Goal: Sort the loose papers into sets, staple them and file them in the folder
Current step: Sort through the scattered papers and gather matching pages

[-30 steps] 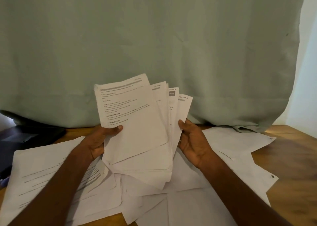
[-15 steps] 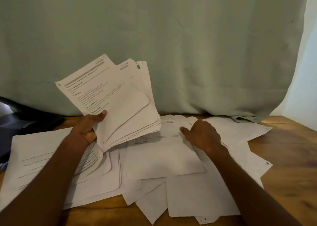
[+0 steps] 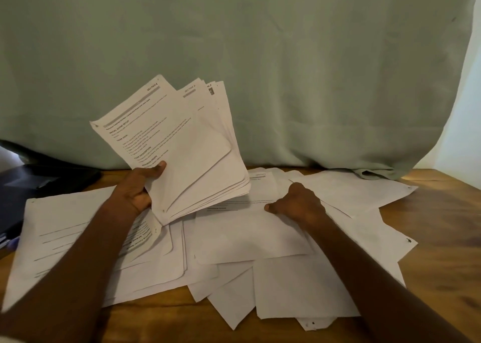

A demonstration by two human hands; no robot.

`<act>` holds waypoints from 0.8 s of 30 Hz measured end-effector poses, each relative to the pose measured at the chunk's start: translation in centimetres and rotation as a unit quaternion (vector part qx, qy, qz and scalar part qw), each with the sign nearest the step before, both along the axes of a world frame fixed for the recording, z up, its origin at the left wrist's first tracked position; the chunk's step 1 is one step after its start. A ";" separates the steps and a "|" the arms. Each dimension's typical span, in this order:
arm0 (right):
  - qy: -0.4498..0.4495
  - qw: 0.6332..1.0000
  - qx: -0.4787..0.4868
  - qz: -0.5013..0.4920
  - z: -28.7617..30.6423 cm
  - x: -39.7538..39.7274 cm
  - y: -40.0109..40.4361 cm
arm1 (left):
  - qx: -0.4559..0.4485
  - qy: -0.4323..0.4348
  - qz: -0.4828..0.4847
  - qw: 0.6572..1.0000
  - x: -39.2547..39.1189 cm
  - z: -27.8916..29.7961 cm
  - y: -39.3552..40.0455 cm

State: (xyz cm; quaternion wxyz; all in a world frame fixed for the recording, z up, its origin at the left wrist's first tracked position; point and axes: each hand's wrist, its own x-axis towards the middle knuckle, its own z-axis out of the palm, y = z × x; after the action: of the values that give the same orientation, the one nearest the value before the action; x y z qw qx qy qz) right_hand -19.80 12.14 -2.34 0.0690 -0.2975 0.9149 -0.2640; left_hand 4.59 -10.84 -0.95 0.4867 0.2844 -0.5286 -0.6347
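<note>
Left hand (image 3: pixel 135 190) gripping fanned papers (image 3: pixel 187 155), right hand's (image 3: pixel 296 203) fingers curled on table sheet (image 3: pixel 250 233), grip indiscernible, print mostly illegible.

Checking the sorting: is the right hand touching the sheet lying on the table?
Touching. The head view shows the right hand resting knuckles-up on the top sheet, with no gap.

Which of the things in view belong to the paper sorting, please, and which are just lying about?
Part of the job:
- fanned stack of printed sheets, gripped by the left hand
- loose papers spread on the table
- top sheet, under the right hand

Just lying about:
- green curtain
- wooden table
- dark object at far left, too dim to identify
</note>
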 end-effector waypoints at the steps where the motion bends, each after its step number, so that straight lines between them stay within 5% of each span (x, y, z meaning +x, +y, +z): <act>1: -0.011 1.000 -0.009 -0.014 -0.1 -0.2 -0.3 | 0.005 0.004 -0.011 1.000 0.0 0.0 0.2; 7: -0.051 0.982 -0.173 -0.062 -0.1 -1.4 -0.9 | 0.032 0.034 -0.059 0.997 -0.4 0.0 0.6; 12: -0.185 0.858 -0.480 0.002 2.6 -1.0 0.6 | 0.017 0.053 -0.059 0.997 -1.1 0.5 1.0; 18: -0.351 0.734 -0.576 0.077 3.5 -0.4 1.4 | -0.079 0.028 -0.050 0.995 -1.9 1.1 1.7; 24: -0.389 0.689 -0.595 0.139 3.8 -0.3 1.0 | -0.125 0.017 -0.029 0.992 -2.6 1.4 2.3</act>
State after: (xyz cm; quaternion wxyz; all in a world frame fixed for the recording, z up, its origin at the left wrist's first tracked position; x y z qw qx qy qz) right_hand -20.08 13.19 1.48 0.2629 -0.2705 0.4051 -0.8328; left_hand 2.02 -8.51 0.44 0.5085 0.1951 -0.6037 -0.5821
